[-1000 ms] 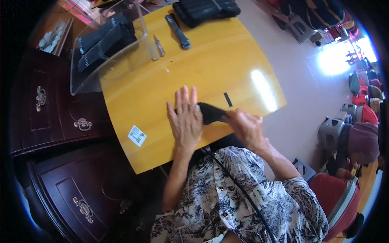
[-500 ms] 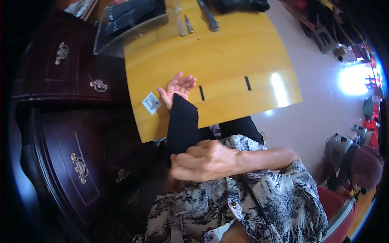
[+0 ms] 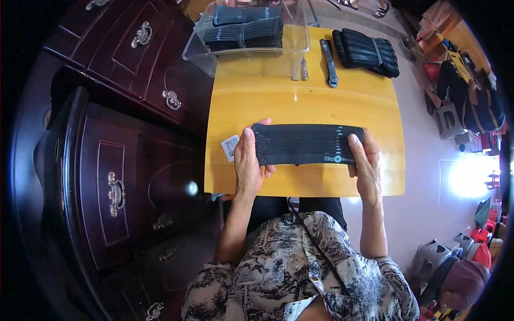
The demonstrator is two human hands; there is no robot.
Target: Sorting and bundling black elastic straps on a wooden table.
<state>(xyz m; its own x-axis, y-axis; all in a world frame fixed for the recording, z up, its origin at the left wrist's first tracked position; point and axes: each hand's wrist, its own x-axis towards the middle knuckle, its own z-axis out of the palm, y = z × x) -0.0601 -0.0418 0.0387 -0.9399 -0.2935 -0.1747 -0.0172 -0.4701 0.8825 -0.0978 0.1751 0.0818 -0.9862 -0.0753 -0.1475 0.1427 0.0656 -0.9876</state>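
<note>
A flat stack of black straps (image 3: pixel 300 143), laid edge over edge like a fan, is stretched level between my two hands above the yellow table. My left hand (image 3: pixel 247 167) is closed on its left end, thumb in front and fingers behind. At the other end my right hand (image 3: pixel 367 163) pinches it, thumb pressing on the front near pale printed marks. A small white label card (image 3: pixel 230 147) lies on the table just left of my left hand.
A clear plastic bin (image 3: pixel 230 66) with bundled black straps (image 3: pixel 243 33) stands at the table's (image 3: pixel 235 107) far left. Beside it lie a thin pointed tool (image 3: pixel 305 69), a grey strap (image 3: pixel 329 67) and another black strap bundle (image 3: pixel 365 52). Dark wooden drawers (image 3: pixel 110 176) border the left side.
Earlier, my left hand was open over the table and my right fist gripped black material along my left forearm. Now both hands hold the strap stack, and my left forearm is bare.
</note>
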